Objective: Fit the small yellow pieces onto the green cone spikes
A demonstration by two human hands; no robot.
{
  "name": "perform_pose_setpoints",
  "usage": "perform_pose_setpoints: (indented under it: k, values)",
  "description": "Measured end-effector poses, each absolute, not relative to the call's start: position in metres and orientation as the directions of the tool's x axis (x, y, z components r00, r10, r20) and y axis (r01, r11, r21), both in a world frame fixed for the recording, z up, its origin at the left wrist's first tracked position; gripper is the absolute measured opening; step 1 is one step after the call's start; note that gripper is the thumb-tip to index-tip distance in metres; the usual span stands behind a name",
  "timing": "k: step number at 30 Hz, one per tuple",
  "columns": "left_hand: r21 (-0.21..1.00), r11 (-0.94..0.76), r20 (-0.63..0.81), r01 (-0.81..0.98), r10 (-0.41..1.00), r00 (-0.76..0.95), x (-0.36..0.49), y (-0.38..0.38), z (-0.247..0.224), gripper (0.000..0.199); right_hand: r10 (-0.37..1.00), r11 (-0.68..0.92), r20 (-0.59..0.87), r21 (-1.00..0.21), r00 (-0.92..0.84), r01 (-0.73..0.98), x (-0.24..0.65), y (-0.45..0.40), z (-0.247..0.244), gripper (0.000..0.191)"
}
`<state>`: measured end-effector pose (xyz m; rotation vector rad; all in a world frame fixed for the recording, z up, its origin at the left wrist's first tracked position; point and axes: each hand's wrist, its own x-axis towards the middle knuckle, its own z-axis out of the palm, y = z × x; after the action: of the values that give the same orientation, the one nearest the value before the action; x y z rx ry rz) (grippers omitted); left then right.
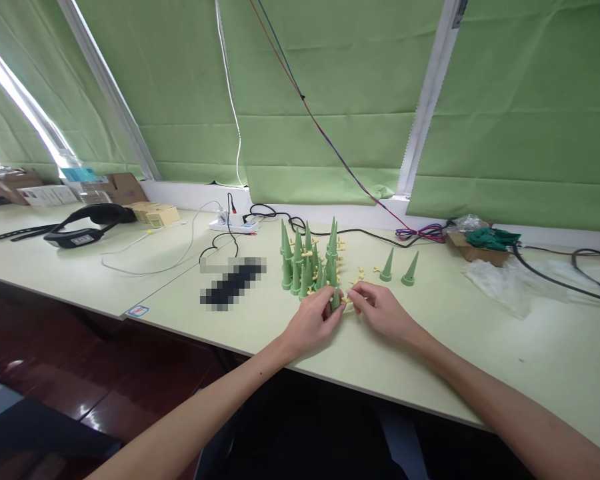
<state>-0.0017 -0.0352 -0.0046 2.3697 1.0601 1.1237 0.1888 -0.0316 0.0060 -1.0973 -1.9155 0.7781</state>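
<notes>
So right now it's close-up two-hand work at the near right corner of the cluster of green cones (297, 260). The left hand (310, 323) has its fingers closed round one green cone (336, 299), roughly upright just above the counter (555, 360). The right hand (383, 310) has its fingers pinched narrow on a small yellow piece (347, 300) right beside it. Can't tell if those two are joined. More yellow bits (361, 273) and two loose cones (387, 267) sit right of the cluster. Imo this calls for a steady left hold, light right fingertips and decent alignment.
</notes>
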Motion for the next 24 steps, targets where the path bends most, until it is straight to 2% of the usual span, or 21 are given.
perform_pose_setpoints:
  k: [2, 6, 12, 17, 19, 22, 24]
  values:
    - [0.559, -0.676, 0.549, 0.481, 0.736, 0.396, -0.0016, -0.0349, -0.0047, 0.01, 0.88, 0.436, 0.31, -0.83, -0.361, 0.349, 0.1899, -0.0316, 0.0062, 0.026]
    - [0.545, -0.685, 0.547, 0.485, 0.728, 0.413, -0.0022, -0.0348, -0.0057, 0.01, 0.868, 0.447, 0.314, -0.83, -0.384, 0.333, 0.1913, -0.0304, 0.0045, 0.025]
    - [0.515, -0.72, 0.527, 0.465, 0.694, 0.49, -0.0023, -0.0371, -0.0038, 0.01, 0.872, 0.47, 0.309, -0.744, -0.38, 0.474, 0.1916, -0.0273, -0.0002, 0.046]
    - [0.519, -0.72, 0.52, 0.46, 0.693, 0.499, -0.0018, -0.038, -0.0029, 0.009, 0.892, 0.433, 0.276, -0.751, -0.359, 0.498, 0.19, -0.0276, 0.0015, 0.054]
    - [0.525, -0.707, 0.525, 0.473, 0.707, 0.474, -0.0019, -0.0371, -0.0041, 0.008, 0.894, 0.428, 0.289, -0.778, -0.343, 0.461, 0.1901, -0.0282, 0.0038, 0.048]
    - [0.538, -0.687, 0.535, 0.488, 0.726, 0.432, -0.0019, -0.0355, -0.0062, 0.01, 0.878, 0.427, 0.289, -0.833, -0.382, 0.351, 0.1916, -0.0284, 0.0051, 0.029]
    - [0.546, -0.678, 0.533, 0.492, 0.734, 0.42, -0.0017, -0.0352, -0.0067, 0.01, 0.866, 0.421, 0.275, -0.853, -0.418, 0.31, 0.1929, -0.0279, 0.0043, 0.026]
